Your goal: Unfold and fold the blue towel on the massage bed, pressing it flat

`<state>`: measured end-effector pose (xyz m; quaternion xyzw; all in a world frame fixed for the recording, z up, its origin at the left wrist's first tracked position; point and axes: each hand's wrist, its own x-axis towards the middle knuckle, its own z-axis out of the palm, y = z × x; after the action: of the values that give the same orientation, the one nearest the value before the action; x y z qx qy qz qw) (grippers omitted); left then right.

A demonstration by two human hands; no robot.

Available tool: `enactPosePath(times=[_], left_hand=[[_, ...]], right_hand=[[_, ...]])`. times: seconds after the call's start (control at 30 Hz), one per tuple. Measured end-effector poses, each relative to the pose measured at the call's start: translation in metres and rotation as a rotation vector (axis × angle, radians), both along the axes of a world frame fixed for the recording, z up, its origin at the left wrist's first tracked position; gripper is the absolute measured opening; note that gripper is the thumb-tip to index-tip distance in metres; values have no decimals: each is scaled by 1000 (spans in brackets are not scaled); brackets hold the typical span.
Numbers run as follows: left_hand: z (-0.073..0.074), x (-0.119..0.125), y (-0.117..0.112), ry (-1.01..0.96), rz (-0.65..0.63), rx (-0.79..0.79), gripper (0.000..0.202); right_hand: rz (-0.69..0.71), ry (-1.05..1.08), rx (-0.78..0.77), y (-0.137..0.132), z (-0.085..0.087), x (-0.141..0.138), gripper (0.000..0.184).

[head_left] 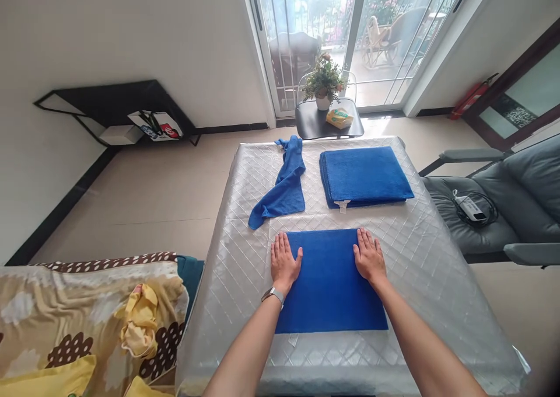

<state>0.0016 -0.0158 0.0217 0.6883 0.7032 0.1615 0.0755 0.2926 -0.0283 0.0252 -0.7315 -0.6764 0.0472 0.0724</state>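
Note:
A folded blue towel lies flat near the front of the table, which has a quilted silver cover. My left hand rests palm down on the towel's far left corner, fingers spread. My right hand presses flat on its far right corner. Neither hand grips anything. Beyond them a stack of folded blue towels sits at the back right of the table. A crumpled, unfolded blue towel lies at the back left.
A small black side table with a potted plant and a yellow packet stands behind the table. A grey armchair holding a cabled device is on the right. Patterned bedding lies at the left, a black shelf by the wall.

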Motion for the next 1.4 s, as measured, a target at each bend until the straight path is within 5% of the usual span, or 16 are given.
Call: enactPosePath(times=[1.0,1.2,1.3,1.4], left_hand=[[-22,-6,2,112,16,34,71],[-18,-5,11,19,14,-3,75],[-5,-9,11,-110,30,-28,74],[6,-21,-21,-237,161,57,68]], right_hand=[[-28,28,-164,2,-7,-1,63],[-33,44,-201,6,11,-4,63],[-96,70,-159,-17,28,1,62],[-201,155,-161,-71,34,11,61]])
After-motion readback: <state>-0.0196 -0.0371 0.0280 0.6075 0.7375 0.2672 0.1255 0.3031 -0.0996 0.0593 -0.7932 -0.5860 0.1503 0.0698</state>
